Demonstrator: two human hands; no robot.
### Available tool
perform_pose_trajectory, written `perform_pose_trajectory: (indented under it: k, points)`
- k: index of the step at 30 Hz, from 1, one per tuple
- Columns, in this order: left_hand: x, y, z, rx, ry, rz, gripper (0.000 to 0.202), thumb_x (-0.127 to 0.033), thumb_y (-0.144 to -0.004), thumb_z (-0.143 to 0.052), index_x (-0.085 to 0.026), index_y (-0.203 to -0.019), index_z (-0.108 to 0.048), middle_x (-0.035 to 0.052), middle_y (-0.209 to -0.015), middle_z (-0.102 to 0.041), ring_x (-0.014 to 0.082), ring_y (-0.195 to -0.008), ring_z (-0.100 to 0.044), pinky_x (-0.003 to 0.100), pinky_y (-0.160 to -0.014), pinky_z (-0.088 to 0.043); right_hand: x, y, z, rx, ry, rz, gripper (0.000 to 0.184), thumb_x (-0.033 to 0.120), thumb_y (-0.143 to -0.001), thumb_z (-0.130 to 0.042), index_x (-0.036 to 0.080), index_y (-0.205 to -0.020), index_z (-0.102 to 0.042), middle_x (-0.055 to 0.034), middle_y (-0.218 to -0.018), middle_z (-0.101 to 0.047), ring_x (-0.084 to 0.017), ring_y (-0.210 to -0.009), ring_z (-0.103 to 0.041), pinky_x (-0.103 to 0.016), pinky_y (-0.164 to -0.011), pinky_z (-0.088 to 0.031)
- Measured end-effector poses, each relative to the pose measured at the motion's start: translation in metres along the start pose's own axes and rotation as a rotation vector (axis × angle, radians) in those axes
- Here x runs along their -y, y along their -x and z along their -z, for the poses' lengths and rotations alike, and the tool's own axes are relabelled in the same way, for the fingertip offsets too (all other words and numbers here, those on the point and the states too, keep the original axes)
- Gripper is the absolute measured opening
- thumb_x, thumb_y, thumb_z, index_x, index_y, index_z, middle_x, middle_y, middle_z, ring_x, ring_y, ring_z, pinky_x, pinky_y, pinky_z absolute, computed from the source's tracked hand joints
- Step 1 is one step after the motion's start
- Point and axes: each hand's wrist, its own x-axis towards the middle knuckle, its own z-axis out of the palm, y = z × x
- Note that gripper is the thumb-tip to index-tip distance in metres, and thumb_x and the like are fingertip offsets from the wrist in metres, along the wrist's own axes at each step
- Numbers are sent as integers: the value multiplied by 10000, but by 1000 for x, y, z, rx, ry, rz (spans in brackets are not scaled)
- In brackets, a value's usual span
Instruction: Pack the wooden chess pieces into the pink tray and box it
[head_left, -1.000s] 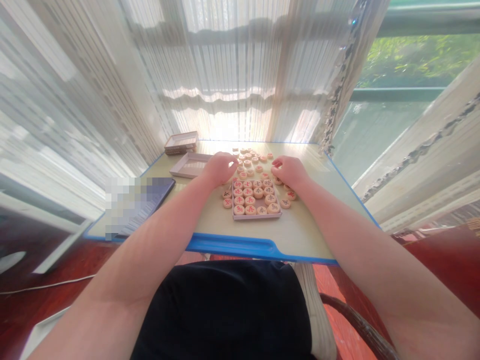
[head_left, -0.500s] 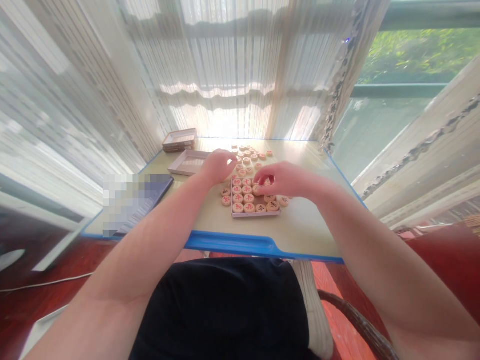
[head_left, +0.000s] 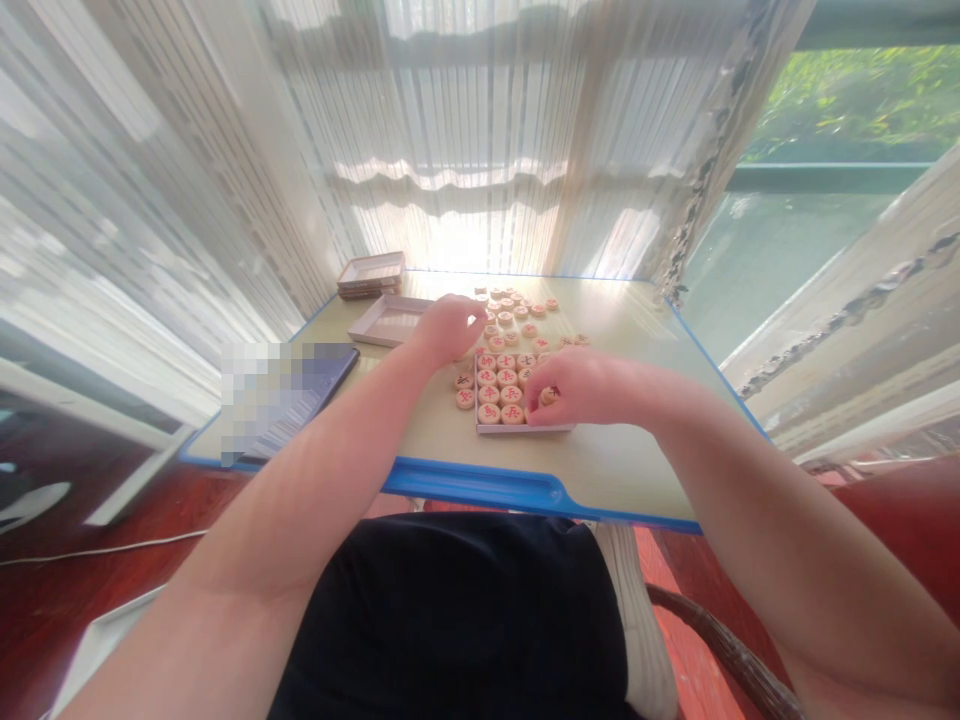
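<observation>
A shallow open box (head_left: 525,430) on the table holds rows of round wooden xiangqi pieces (head_left: 511,395) with red and dark characters. My right hand (head_left: 581,388) is over the box's right part, fingers curled round a xiangqi piece (head_left: 549,396) with a dark character; it hides several pieces beneath. Beyond the box's left corner, my left hand (head_left: 450,328) has thumb and fingertips brought together beside loose pieces (head_left: 506,318); whether anything is in that pinch is hidden. Two more pieces (head_left: 464,398) lie against the box's left side.
An empty box lid or tray (head_left: 367,328) lies left of my left hand. Behind it is a small stack of boxes (head_left: 371,270). A dark flat device (head_left: 330,385), partly blurred out, rests on the table's left. The table has a blue edge (head_left: 465,485); curtains hang behind.
My right hand has moved nearer me over the box's right side and closed round a piece. My left hand keeps its place by the loose pieces. The view has shifted slightly.
</observation>
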Motion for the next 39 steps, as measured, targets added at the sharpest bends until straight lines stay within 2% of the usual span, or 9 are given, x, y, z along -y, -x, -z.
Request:
perform_pose_trajectory:
  k: [10, 15, 27, 39]
  points:
    - [-3, -1, 2, 30, -11, 29, 269, -273, -817, -437, -190, -824, -692, 55, -897, -697, 230, -908, -595, 385, -882, -448, -8, 3, -1, -43, 14, 88, 202, 261, -715, -574, 276, -835, -736, 2, -843, -701, -163, -792, -609, -267, -732, -446]
    - [-1, -1, 1, 46, 1, 39, 279, -269, -821, -431, -183, -854, -694, 62, -931, -690, 231, -939, -582, 393, -917, -431, -10, 2, -1, -52, 18, 61, 192, 288, -720, -584, 288, -838, -735, 2, -864, -686, -155, -765, -603, -266, -681, -447]
    - [-3, 0, 2, 67, -2, 83, 276, -266, -809, -439, -193, -861, -700, 61, -946, -690, 234, -947, -583, 390, -908, -436, -8, -1, -3, -73, 50, 40, 199, 222, -711, -567, 261, -826, -724, -6, -821, -680, -159, -761, -596, -270, -686, -426]
    - [-4, 0, 2, 90, -13, 74, 275, -270, -806, -438, -196, -845, -699, 54, -923, -689, 235, -930, -583, 389, -901, -432, -6, -5, -2, -71, 105, -18, 132, 266, -710, -582, 233, -758, -701, -16, -752, -644, -149, -677, -552, -271, -594, -363]
